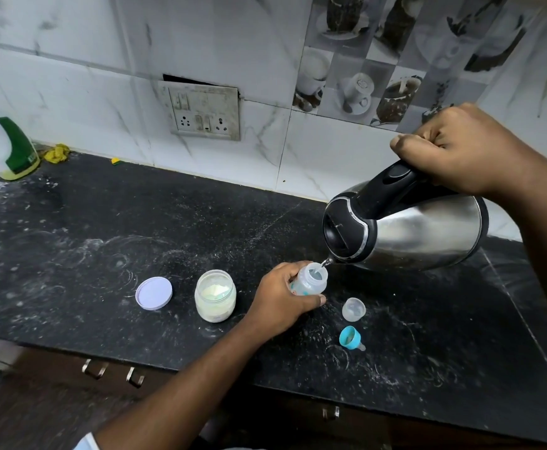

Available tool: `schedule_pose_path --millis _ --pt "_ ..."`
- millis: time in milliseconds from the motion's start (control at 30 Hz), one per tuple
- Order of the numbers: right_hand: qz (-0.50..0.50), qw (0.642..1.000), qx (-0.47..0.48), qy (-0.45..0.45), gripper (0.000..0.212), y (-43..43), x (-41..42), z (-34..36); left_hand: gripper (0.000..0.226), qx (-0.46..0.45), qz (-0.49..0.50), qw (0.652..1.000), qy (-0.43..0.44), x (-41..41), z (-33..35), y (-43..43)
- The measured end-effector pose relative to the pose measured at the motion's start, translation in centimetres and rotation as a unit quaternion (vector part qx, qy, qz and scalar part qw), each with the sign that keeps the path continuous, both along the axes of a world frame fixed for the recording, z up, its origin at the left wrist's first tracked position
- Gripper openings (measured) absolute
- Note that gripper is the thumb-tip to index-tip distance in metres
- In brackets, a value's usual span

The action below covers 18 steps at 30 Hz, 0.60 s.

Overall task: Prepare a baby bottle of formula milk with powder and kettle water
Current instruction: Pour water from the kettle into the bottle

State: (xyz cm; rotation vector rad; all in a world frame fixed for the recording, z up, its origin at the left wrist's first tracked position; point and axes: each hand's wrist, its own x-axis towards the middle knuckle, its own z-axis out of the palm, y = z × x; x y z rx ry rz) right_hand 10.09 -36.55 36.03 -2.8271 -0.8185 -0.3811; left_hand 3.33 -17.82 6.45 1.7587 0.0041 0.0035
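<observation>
While the right hand (467,151) clasps the tilted kettle (405,228), the left hand (281,300) grips the bottle (311,280) at frame centre. Pour slowly (narrow neck), spout close.

Black stone countertop (135,222): flecked with white specks and marked with pale swirled smears.
Rounded brushed-steel kettle (428,232): silver body; lid and handle are noted as black.
Small translucent plastic baby bottle (311,282): teal and orange marks are printed on its side.
Clear round jar (215,300): cream-yellow powder is seen inside.
Flat round lid (153,293): pale lilac-white.
Plastic screw ring (350,337): teal.
Small dome cap (353,309): frosted clear.
Glossy wall tiles (70,92): white, veined grey.
Checkered tile panel (395,60): grey squares are printed with dark cup motifs.
</observation>
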Motion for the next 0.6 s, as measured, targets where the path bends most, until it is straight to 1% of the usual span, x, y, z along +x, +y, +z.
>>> schedule_pose_path --millis 133,267,500,600 --pt "0.007 1.000 -0.007 0.007 0.055 0.11 0.14 -0.16 0.062 0.001 -0.001 1.000 0.003 0.10 -0.19 0.01" --pt "0.007 1.000 -0.008 0.004 0.054 0.08 0.39 -0.41 0.066 0.004 0.000 1.000 0.003 0.28 -0.42 -0.11" --pt "0.015 1.000 -0.010 0.000 0.055 0.00 0.59 -0.66 0.059 -0.003 0.006 1.000 -0.006 0.47 -0.43 -0.21" --pt "0.022 1.000 -0.016 0.000 0.054 -0.05 0.67 -0.84 0.064 -0.001 0.008 1.000 -0.003 0.61 -0.59 -0.15"
